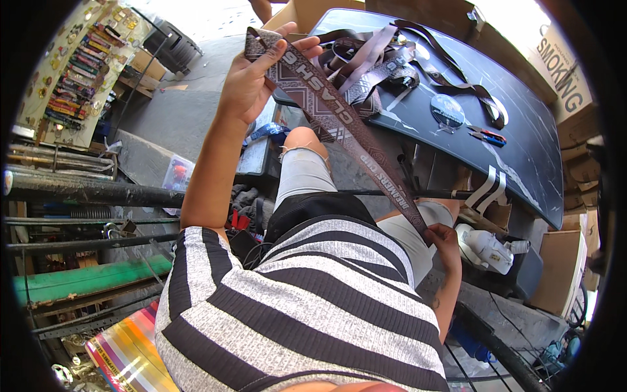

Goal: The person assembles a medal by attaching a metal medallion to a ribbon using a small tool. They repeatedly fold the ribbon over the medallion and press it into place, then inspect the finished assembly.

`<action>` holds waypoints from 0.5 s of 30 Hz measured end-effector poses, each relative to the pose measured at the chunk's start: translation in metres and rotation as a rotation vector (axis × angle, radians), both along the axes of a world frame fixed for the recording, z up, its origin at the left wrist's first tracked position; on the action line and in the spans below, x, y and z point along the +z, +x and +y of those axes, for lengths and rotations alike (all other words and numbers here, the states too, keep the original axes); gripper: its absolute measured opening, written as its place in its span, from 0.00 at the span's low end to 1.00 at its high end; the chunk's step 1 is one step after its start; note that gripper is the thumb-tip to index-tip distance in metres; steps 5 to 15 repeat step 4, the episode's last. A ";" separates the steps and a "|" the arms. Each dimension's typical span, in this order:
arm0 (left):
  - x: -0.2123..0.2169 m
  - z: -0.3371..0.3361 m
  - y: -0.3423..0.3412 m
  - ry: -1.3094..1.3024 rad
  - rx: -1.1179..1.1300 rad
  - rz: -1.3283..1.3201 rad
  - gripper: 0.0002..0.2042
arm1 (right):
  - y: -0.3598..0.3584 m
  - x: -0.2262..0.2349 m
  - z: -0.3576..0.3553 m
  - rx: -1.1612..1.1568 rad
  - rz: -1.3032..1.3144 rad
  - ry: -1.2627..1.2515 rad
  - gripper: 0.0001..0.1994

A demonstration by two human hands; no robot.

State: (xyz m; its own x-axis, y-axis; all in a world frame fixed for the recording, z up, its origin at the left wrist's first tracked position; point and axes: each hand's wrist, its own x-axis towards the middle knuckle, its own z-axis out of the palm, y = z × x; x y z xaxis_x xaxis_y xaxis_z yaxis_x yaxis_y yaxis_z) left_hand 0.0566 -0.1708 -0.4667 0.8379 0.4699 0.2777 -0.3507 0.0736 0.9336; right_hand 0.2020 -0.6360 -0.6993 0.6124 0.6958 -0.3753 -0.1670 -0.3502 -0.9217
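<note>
Hands stretch a patterned brown lanyard strap taut above the lap; left hand is raised, thumb and fingers pinching its upper end; right hand is closed on its lower end by the knee; more straps lie heaped on the dark marbled table.
</note>
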 end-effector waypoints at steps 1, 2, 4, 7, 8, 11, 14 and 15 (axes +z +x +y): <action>0.000 0.001 0.000 -0.005 -0.007 -0.004 0.23 | 0.000 0.001 0.001 0.010 -0.003 -0.003 0.07; -0.001 0.002 0.001 -0.014 -0.018 -0.009 0.23 | 0.000 0.001 0.001 0.015 -0.008 -0.010 0.07; -0.007 0.000 0.009 -0.035 -0.053 -0.011 0.24 | 0.001 0.002 0.000 0.017 0.012 -0.007 0.08; -0.007 0.000 0.009 -0.035 -0.053 -0.011 0.24 | 0.001 0.002 0.000 0.017 0.012 -0.007 0.08; -0.007 0.000 0.009 -0.035 -0.053 -0.011 0.24 | 0.001 0.002 0.000 0.017 0.012 -0.007 0.08; -0.007 0.000 0.009 -0.035 -0.053 -0.011 0.24 | 0.001 0.002 0.000 0.017 0.012 -0.007 0.08; -0.007 0.000 0.009 -0.035 -0.053 -0.011 0.24 | 0.001 0.002 0.000 0.017 0.012 -0.007 0.08; -0.007 0.000 0.009 -0.035 -0.053 -0.011 0.24 | 0.001 0.002 0.000 0.017 0.012 -0.007 0.08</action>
